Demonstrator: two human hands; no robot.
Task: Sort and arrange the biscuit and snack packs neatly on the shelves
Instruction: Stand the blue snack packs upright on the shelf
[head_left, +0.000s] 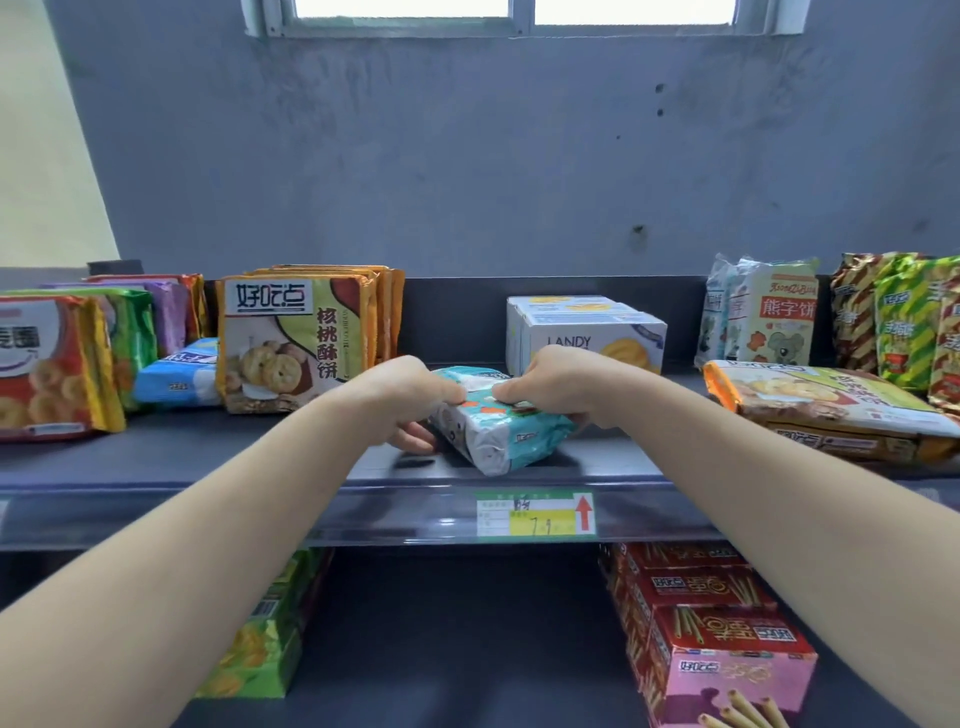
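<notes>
A teal and white snack pack (511, 431) lies tilted near the middle front of the top shelf (260, 462). My left hand (410, 397) grips its left end, fingers curled over the top and thumb below. My right hand (556, 382) grips its right upper edge. Upright orange walnut-biscuit packs (296, 343) stand just left of my hands. White LANDY boxes (582, 332) sit behind the teal pack. Bear-biscuit packs (763, 317) stand at the right.
Red, green and purple packs (62, 358) and a blue pack (179, 374) fill the left end. A flat orange pack (831, 405) and striped packs (898, 322) sit right. Below, red stick-biscuit boxes (717, 623) and green packs (265, 654). A price tag (535, 514) marks the shelf edge.
</notes>
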